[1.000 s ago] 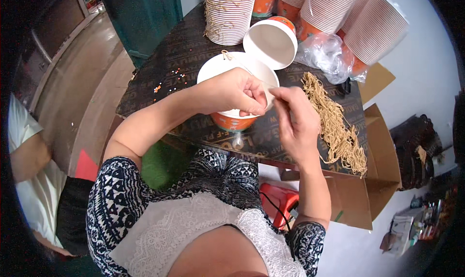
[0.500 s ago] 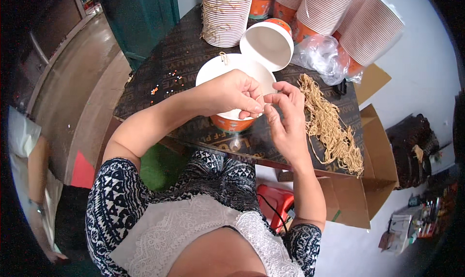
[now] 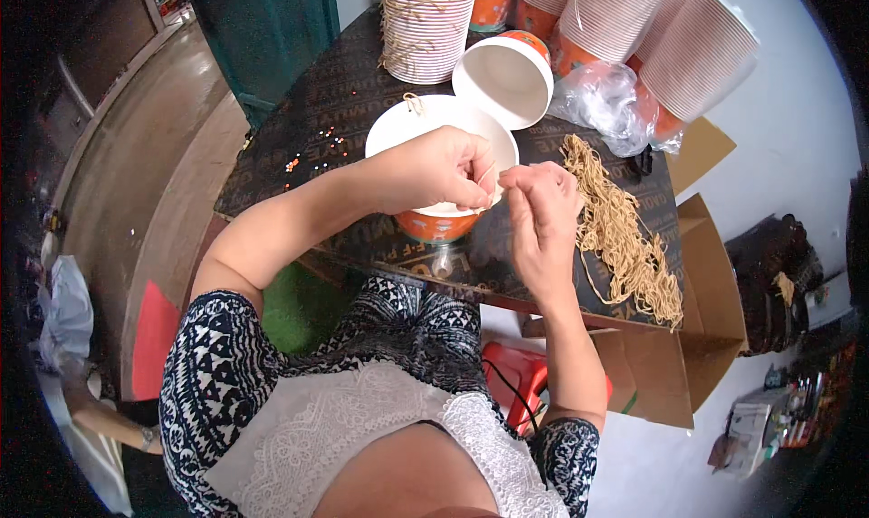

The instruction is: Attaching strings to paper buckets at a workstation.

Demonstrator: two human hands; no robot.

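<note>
We pinch a thin tan string (image 3: 494, 179) between our left hand (image 3: 444, 169) and right hand (image 3: 540, 212), fingertips closed on it, above the upright white cup (image 3: 398, 129); its direction we cannot tell.

matt paper cup (image 3: 441, 224), clear glossy plastic wrap (image 3: 605, 101) — fibrous twine (image 3: 625, 237)
</note>
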